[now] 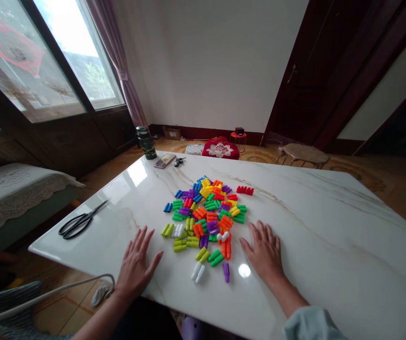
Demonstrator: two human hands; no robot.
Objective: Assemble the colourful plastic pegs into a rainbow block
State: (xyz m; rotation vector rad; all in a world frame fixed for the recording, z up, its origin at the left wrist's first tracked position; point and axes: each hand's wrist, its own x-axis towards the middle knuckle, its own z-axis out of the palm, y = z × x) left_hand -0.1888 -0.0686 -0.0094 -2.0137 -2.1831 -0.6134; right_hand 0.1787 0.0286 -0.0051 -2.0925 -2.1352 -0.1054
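A heap of small plastic building pieces [208, 215] in many colours lies on the white marble table [330, 245]. My left hand [136, 262] rests flat on the tabletop just left of the heap, fingers spread, holding nothing. My right hand [264, 250] lies flat to the heap's right, fingers stretched out and empty. A white pair of pieces [198, 272] and a purple piece [226, 272] lie nearest me, between the hands. A red piece [244, 190] sits apart at the heap's far right.
Black scissors [80, 222] lie near the table's left edge. A phone [164, 161], keys [178, 162] and a dark green bottle [146, 142] stand at the far corner. A sofa [15, 193] is on the left, a stool [304, 153] and red cushion [220, 148] beyond.
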